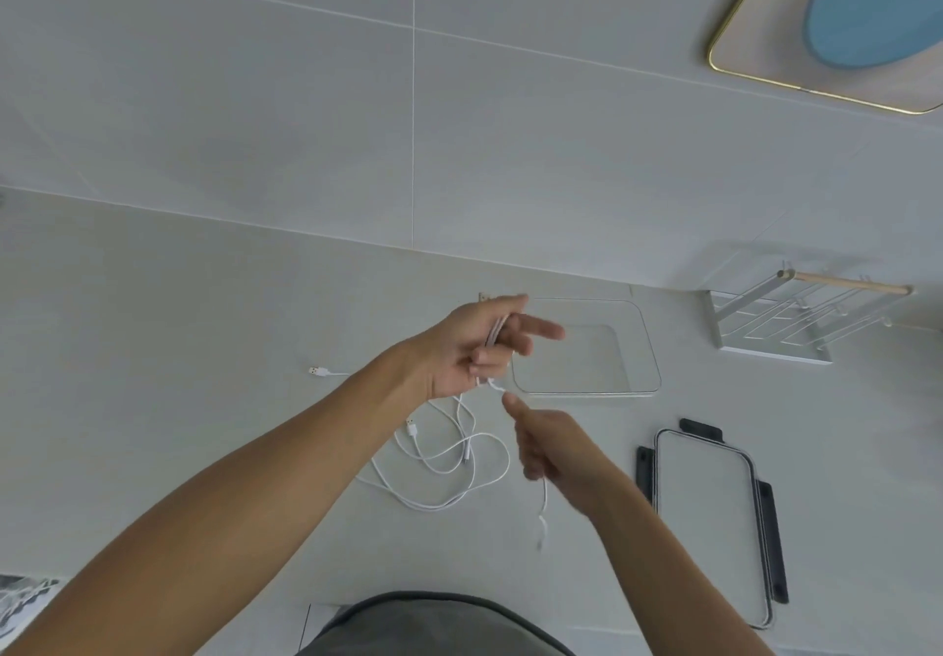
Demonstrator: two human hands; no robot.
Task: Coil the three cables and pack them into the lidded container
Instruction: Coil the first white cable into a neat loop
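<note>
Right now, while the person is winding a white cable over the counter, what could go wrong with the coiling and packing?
1. The left hand holds a coil whose free end runs through the right hand; that dangling end could snag the tangled loose cables below.
2. The clear container sits just behind the left hand, so a wide swing might knock it.
3. One cable plug lies apart to the left and could be overlooked.

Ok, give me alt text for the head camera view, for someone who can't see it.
Two bare hands coil a white cable above a pale counter: the left hand holds loops, the right hand feeds the strand. Loose cables lie below, an open clear container behind, its lid to the right.
</note>
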